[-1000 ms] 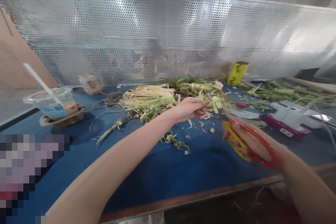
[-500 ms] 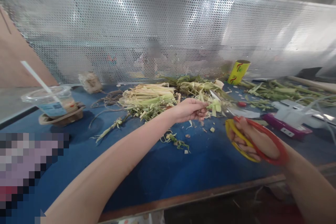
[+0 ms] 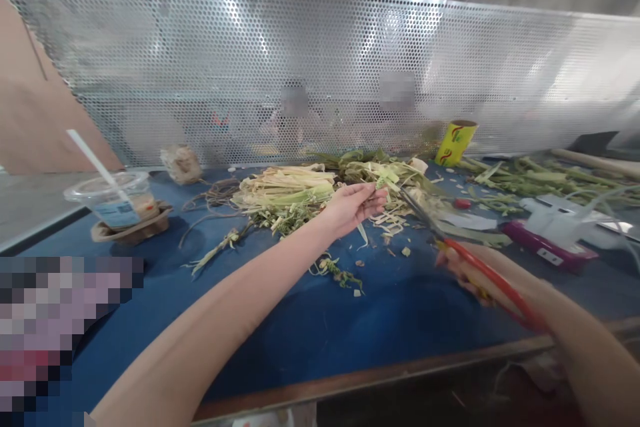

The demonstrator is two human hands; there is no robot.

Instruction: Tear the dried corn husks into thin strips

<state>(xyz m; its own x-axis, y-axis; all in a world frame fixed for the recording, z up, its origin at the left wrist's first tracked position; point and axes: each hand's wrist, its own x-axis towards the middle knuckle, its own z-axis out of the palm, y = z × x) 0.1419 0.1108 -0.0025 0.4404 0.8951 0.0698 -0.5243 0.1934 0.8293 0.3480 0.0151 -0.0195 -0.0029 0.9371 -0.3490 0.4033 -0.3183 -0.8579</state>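
My left hand [image 3: 353, 208] pinches a small pale green piece of plant [image 3: 388, 177] between thumb and fingertips, palm turned partly up. My right hand [image 3: 467, 271] grips scissors [image 3: 493, 272] with red and yellow handles. The blades point up and left, tips close to the plant piece; whether they touch it I cannot tell. Behind my left hand lies a bundle of pale dried stalks [image 3: 285, 187] with withered greenish flower heads. Small trimmings [image 3: 393, 220] are scattered beneath the blades.
On the blue table [image 3: 300, 340] stand a plastic cup with straw [image 3: 117, 210], a brown cardboard holder [image 3: 133, 230], a twine ball [image 3: 181, 163] and a yellow tube [image 3: 456, 142]. Green stalks [image 3: 540, 180] and a purple power strip [image 3: 547, 247] lie right. A perforated metal screen [image 3: 325, 47] rises behind.
The scissors have turned edge-on and their blades, spread before, now look closed together. My left hand has tilted palm-up, still holding the plant piece. The whole view has shifted slightly.
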